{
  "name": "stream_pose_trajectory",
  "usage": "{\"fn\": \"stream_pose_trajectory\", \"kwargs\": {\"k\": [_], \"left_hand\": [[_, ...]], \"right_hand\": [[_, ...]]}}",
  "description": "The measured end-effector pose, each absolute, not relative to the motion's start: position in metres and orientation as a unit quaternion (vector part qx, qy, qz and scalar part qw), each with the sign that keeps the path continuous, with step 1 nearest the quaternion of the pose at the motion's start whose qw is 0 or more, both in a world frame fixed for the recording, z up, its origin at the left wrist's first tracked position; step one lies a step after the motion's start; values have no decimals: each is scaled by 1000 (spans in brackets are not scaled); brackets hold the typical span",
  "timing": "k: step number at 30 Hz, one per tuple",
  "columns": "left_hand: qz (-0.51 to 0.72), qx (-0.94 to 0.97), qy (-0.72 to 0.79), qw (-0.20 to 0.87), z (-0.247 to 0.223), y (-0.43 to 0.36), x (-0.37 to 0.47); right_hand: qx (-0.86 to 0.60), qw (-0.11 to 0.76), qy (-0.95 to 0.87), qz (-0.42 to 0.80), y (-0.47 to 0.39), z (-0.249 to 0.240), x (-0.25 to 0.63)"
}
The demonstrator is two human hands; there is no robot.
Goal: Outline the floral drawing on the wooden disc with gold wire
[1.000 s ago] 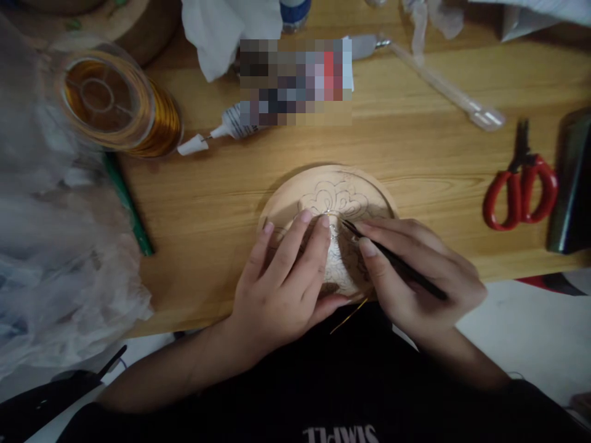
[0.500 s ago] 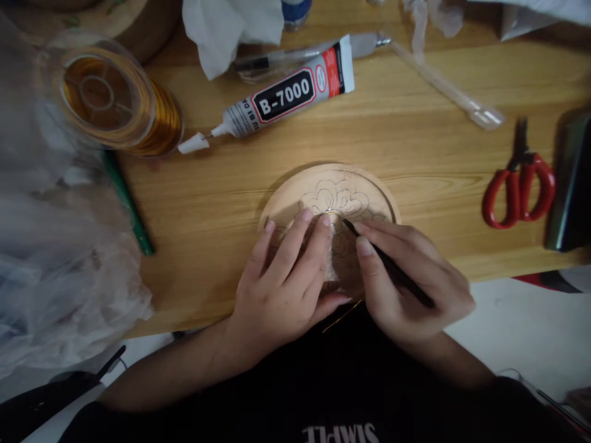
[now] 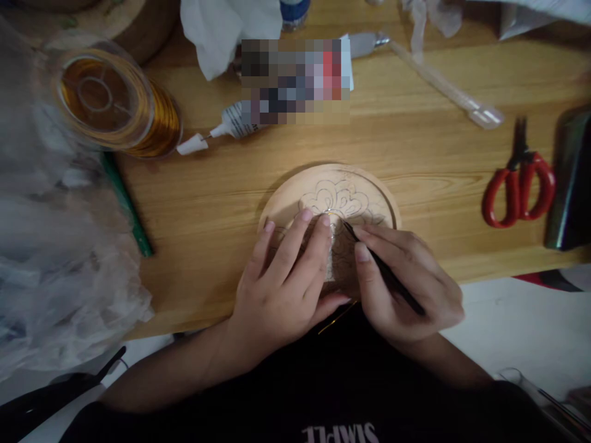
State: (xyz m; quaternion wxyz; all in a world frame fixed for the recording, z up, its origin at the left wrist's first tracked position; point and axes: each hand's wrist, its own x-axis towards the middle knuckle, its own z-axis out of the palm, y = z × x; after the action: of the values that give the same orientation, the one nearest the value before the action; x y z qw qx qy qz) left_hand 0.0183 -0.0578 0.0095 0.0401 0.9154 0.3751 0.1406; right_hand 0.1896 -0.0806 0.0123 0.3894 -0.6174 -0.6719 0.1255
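White, upside-down "SIMPLE" marks the black cloth shirt (image 3: pixel 341 394). The left hand (image 3: pixel 282 283), spread, covers a round pale-wood disc (image 3: pixel 339 174); the right hand (image 3: pixel 410 283) pinches a slim black tool (image 3: pixel 392 275) over it.

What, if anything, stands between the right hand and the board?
Nothing visible but the black tool that the right hand holds, its tip at the board. The left hand lies on the board to one side, not in between. Tip contact: can't tell.
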Motion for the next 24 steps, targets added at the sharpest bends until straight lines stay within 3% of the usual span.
{"fn": "stream_pose_trajectory", "kwargs": {"k": [24], "left_hand": [[145,917,370,43,9,-58,17]], "right_hand": [[-629,375,-671,119,-83,24,177]]}}
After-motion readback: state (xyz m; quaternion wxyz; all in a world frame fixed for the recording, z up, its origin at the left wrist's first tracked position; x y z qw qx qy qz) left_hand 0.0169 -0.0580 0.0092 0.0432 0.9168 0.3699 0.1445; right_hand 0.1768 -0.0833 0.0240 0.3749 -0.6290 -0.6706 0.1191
